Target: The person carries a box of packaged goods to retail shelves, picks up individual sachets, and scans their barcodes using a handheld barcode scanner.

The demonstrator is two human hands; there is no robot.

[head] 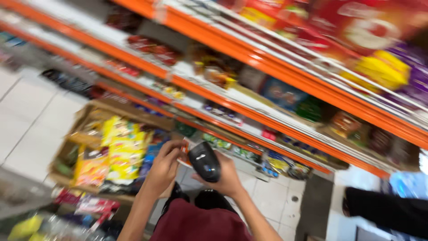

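My right hand [229,178] grips a black handheld scanner [204,161], held up in the middle of the head view. My left hand [162,167] sits just left of it, fingers pinched on a small orange and white packet [184,148] next to the scanner's head. Both forearms rise from the bottom of the frame over my dark red lap [198,223]. The picture is blurred by motion.
An open cardboard box [73,138] of yellow and red snack packets stands on the white tiled floor at left. Orange-edged store shelves [249,56] packed with goods run diagonally across the top. Another person's dark-clothed leg [383,209] lies at lower right.
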